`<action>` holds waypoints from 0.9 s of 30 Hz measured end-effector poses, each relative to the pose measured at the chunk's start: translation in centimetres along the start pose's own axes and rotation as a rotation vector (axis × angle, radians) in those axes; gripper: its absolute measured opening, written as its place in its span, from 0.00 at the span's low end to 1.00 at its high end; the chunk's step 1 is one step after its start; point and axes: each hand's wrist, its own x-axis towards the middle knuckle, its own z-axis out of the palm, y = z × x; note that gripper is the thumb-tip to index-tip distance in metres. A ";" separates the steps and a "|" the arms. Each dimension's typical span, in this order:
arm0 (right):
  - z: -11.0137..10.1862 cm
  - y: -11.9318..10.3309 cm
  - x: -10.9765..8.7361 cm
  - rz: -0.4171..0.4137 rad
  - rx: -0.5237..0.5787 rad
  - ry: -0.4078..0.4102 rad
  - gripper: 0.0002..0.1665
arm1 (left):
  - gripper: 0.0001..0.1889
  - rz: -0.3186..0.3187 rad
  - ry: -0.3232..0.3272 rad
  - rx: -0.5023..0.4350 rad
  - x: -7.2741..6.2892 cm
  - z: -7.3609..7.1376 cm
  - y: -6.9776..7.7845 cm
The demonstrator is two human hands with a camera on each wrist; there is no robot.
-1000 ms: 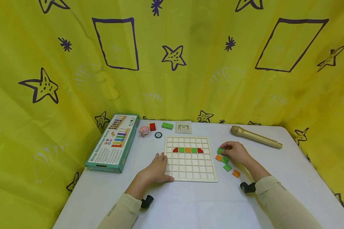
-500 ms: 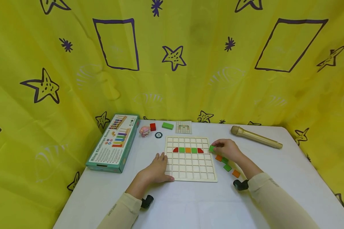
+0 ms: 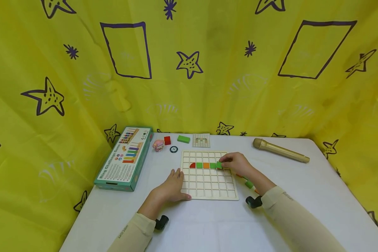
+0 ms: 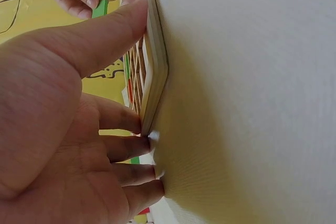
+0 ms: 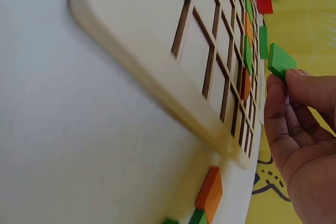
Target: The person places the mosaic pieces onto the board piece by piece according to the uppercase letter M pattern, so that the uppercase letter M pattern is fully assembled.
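A wooden grid board [image 3: 208, 192] lies on the table with a row of coloured tiles in its second row from the far side: a red rounded tile [image 3: 193, 165], a green one, an orange tile [image 3: 206, 165] and another green one. My left hand [image 3: 170, 187] rests along the board's left edge, fingers spread and fairly straight, its thumb at the near corner. Between thumb and fingers my right hand [image 3: 237, 163] pinches a green square tile [image 5: 281, 60], raised over the row's right end. In the head view it covers the red tile [image 5: 245, 84] there.
Loose green [image 3: 249, 184] and orange tiles lie right of the board, partly hidden by my right forearm. Behind stand a small pattern card [image 3: 201, 140], green block [image 3: 183, 139], red block [image 3: 167, 140] and pink figure [image 3: 158, 145]. A game box [image 3: 124, 159] lies left, a gold microphone [image 3: 280, 150] right.
My right hand has carried the green tile leftward from the loose tiles to over the right end of the row on the board. My left hand has stayed at the board's edge.
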 end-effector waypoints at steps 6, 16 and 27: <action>1.0 -1.1 0.5 -0.037 -0.014 -0.032 0.07 | 0.55 -0.002 0.003 0.000 0.0 0.1 -0.1; 2.6 -2.6 1.4 -0.070 -0.043 -0.047 0.05 | 0.55 0.002 -0.001 0.007 0.2 0.0 -0.2; 4.4 -3.3 2.4 -0.068 -0.016 -0.055 0.03 | 0.55 0.010 -0.002 -0.012 -0.1 -0.2 -0.3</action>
